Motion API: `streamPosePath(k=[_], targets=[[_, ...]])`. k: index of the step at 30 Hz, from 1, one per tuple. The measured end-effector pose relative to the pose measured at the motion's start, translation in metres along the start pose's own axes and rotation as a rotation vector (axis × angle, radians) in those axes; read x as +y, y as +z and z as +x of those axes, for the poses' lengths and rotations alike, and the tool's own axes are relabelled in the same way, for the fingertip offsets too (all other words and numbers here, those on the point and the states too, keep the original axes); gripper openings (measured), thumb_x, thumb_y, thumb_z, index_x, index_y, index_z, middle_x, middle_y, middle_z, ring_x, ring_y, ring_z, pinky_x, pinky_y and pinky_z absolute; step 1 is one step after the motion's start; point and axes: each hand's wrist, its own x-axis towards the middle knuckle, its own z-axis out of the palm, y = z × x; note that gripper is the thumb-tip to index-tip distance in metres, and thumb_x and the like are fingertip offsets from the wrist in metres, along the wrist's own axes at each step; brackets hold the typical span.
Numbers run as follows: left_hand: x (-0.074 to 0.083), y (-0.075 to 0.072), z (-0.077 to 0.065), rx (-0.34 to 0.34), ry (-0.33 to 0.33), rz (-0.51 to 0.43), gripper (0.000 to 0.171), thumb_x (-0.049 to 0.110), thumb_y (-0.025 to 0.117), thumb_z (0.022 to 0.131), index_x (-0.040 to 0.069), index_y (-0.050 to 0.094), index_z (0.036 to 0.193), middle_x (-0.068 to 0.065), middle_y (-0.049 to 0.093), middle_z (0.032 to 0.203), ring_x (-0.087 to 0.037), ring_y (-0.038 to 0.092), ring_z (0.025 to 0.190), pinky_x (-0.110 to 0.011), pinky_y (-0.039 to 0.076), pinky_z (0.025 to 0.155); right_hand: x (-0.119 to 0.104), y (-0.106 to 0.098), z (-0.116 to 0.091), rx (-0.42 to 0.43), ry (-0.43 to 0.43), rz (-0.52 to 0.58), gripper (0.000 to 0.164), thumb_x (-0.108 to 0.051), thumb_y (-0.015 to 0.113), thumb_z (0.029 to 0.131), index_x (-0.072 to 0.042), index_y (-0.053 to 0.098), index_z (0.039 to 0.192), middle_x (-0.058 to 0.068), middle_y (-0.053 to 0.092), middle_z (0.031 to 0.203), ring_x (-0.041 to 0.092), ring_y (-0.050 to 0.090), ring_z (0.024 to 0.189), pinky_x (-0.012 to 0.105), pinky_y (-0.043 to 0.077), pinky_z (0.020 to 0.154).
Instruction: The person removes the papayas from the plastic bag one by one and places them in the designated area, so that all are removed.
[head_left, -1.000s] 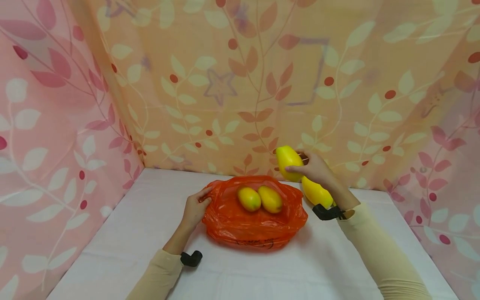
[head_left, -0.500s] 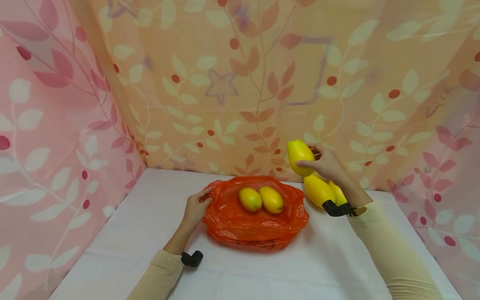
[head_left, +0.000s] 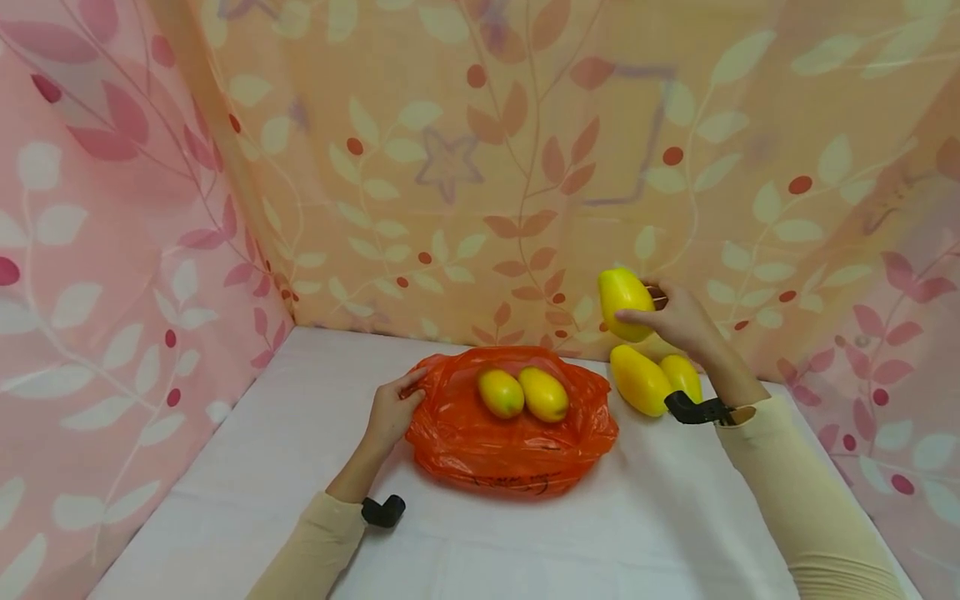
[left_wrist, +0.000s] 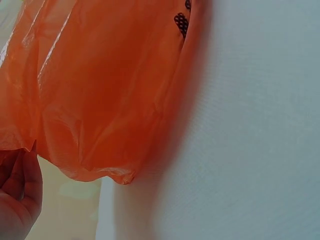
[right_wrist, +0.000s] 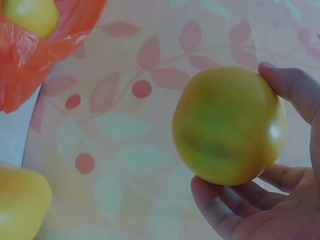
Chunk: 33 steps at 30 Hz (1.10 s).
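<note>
Head view: orange bag is pinched by the left hand, while yellow fruit gripped by the right hand is now carried farther right, above two loose fruits on the desk, so unloading is judged partway, two bagged fruits being left.

Five yellow fruits, one orange-red bag
Two fruits lie in the bag, two fruits on the table, one in the right grip; two black wrist pieces show.
</note>
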Motion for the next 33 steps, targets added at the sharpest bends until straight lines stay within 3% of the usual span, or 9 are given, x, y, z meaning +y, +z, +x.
streamPosePath(k=[33], targets=[[0.003, -0.001, 0.001, -0.001, 0.012, 0.014, 0.040, 0.001, 0.059, 0.093, 0.005, 0.060, 0.133, -0.018, 0.052, 0.143, -0.030, 0.045, 0.136, -0.046, 0.043, 0.109, 0.038, -0.028, -0.005, 0.033, 0.051, -0.037, 0.089, -0.050, 0.064, 0.089, 0.002, 0.026, 0.150, 0.031, 0.038, 0.144, 0.048, 0.040, 0.124, 0.059, 0.042, 0.099]])
